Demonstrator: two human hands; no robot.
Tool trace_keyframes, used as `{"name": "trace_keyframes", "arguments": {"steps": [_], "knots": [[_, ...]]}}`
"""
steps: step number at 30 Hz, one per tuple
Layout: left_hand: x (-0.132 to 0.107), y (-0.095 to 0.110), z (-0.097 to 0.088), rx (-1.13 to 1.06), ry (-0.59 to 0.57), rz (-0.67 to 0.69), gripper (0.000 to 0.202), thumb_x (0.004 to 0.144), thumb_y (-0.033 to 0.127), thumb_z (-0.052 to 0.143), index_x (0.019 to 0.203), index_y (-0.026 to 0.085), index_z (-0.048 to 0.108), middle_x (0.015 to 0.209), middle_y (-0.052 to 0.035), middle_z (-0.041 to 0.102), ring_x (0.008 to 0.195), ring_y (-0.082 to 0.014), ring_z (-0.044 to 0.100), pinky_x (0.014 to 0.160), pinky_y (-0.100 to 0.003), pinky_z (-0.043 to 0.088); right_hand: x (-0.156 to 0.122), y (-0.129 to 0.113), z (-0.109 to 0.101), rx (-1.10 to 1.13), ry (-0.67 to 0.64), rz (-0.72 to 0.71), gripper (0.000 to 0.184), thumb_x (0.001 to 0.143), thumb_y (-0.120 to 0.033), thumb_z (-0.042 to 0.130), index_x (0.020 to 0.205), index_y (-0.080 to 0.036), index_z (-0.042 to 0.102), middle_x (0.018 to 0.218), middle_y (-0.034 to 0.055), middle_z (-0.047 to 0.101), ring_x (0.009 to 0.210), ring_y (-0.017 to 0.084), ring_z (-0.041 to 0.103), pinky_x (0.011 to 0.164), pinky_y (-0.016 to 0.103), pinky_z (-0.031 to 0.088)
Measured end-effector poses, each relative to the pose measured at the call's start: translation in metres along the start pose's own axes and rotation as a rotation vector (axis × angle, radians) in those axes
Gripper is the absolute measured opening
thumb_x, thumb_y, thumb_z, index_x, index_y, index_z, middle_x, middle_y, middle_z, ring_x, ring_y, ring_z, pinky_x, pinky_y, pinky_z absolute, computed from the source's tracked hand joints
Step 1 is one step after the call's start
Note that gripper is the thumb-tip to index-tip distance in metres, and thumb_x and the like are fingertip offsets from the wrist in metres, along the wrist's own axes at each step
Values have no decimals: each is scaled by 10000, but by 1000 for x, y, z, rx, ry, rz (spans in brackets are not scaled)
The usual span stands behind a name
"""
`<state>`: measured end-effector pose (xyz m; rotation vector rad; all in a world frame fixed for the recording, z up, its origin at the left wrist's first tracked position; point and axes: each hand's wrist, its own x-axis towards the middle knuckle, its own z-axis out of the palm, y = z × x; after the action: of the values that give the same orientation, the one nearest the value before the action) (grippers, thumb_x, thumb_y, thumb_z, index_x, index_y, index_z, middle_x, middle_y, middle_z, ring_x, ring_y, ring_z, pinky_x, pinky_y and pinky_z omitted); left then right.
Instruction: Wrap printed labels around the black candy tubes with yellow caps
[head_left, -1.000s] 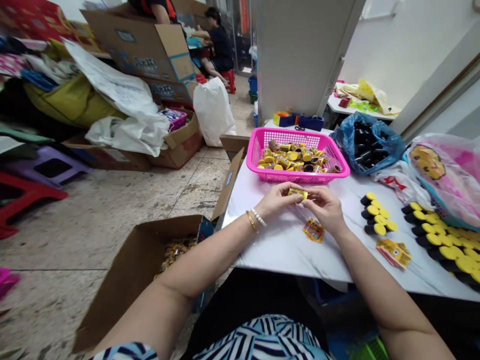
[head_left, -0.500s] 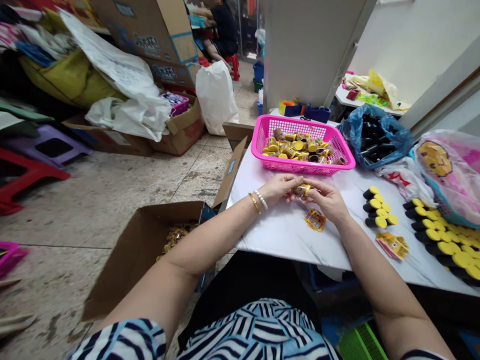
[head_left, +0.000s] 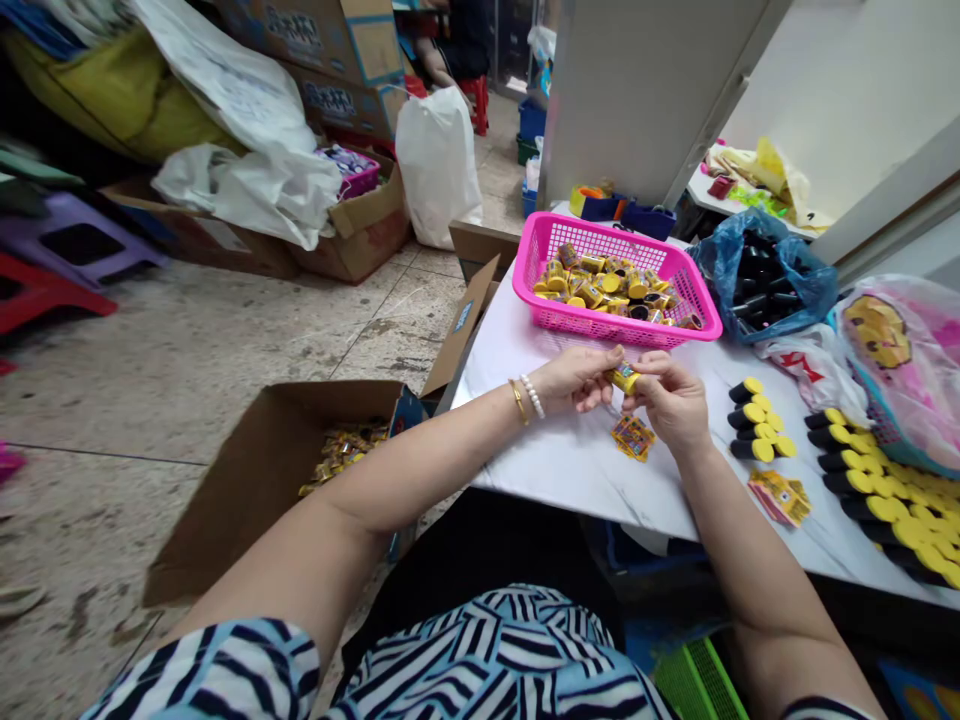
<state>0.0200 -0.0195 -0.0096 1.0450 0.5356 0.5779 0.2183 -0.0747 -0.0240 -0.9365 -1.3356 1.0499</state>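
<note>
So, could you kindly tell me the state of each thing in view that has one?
Left hand, holding small yellow container
Right hand, holding it too
Pink plastic basket, holding yellow-capped containers
Cardboard box, open, holding small packets
Blue plastic bag, open, holding black tubes

Purple stool [head_left: 79, 242], red stool [head_left: 45, 290], tiled floor [head_left: 195, 350] — white plastic bag [head_left: 439, 168] farther along

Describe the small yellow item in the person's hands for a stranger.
On the white marble-look table, find the pink plastic basket. Just in front, the left hand and right hand pinch a small yellow cylinder. Its look-alikes lie heaped in the basket; this one alone is held.
</note>
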Motion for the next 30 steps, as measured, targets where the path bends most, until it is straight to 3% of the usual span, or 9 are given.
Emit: {"name": "trace_keyframes", "arguments": {"steps": [3, 6, 9, 12, 17, 20, 23, 26, 30], "knots": [[0, 1, 1, -19, -10, 5, 494, 889, 598, 758, 927, 116, 658, 600, -21, 678, 329, -71, 502, 320, -171, 308, 1, 3, 0, -1, 55, -45, 174, 844, -351, 826, 955, -252, 737, 1145, -22, 617, 554, 62, 696, 477, 240, 643], [-1, 2, 1, 25, 52, -11, 552, 880, 653, 735, 899, 105, 675, 569, -10, 646, 323, -57, 471, 317, -172, 279, 3, 2, 0, -18, 73, -47, 213, 845, -391, 829, 898, -229, 701, 1058, -19, 639, 520, 49, 647, 473, 226, 626], [-1, -1, 1, 43, 78, -4, 611, 849, 706, 730, 878, 96, 702, 555, -13, 626, 340, -61, 476, 319, -179, 278, 4, -2, 1, -47, 9, -19, 270, 861, -452, 811, 1017, -255, 712, 1043, 0, 657, 597, 84, 674, 539, 262, 661], [0, -4, 0, 53, 58, 1, 626, 822, 710, 755, 865, 86, 723, 559, -28, 631, 359, -62, 484, 332, -178, 298, 2, -3, 0, -92, -72, -32, 326, 860, -430, 819, 1146, -293, 744, 1125, 19, 632, 713, 122, 722, 604, 309, 694], [0, -4, -1, -87, -33, 8, 567, 841, 660, 773, 924, 102, 723, 678, -56, 706, 432, -63, 554, 402, -167, 398, -2, 1, -2, -49, 25, -102, 129, 894, -385, 790, 957, -272, 793, 1104, 6, 554, 624, 97, 713, 516, 298, 678], [-2, 0, -1, -67, -44, 5, 518, 824, 599, 823, 908, 102, 706, 623, -20, 671, 376, -46, 494, 354, -162, 319, -3, 0, -2, -54, -19, -51, 238, 875, -431, 808, 1079, -311, 776, 1161, 9, 583, 624, 95, 705, 535, 313, 693], [-4, 1, 0, -38, -41, 2, 559, 826, 639, 800, 887, 94, 694, 577, -4, 636, 332, -35, 428, 319, -170, 237, -5, -3, -2, -80, -83, -21, 290, 848, -408, 837, 1119, -329, 771, 1204, 15, 580, 642, 101, 714, 565, 327, 705], [-3, 0, 1, -53, -76, 3, 577, 823, 667, 787, 891, 103, 686, 609, -23, 660, 362, -45, 474, 340, -167, 275, -8, -6, -1, -88, -64, -35, 197, 852, -399, 829, 1013, -302, 771, 1169, 12, 562, 615, 97, 708, 511, 305, 683], [0, -3, -1, -50, -81, 22, 546, 777, 646, 839, 870, 139, 661, 621, -11, 662, 401, -59, 513, 376, -168, 324, -7, -7, -1, -76, -46, -44, 207, 866, -424, 808, 997, -281, 734, 1167, 3, 562, 566, 62, 667, 445, 249, 637]]}}
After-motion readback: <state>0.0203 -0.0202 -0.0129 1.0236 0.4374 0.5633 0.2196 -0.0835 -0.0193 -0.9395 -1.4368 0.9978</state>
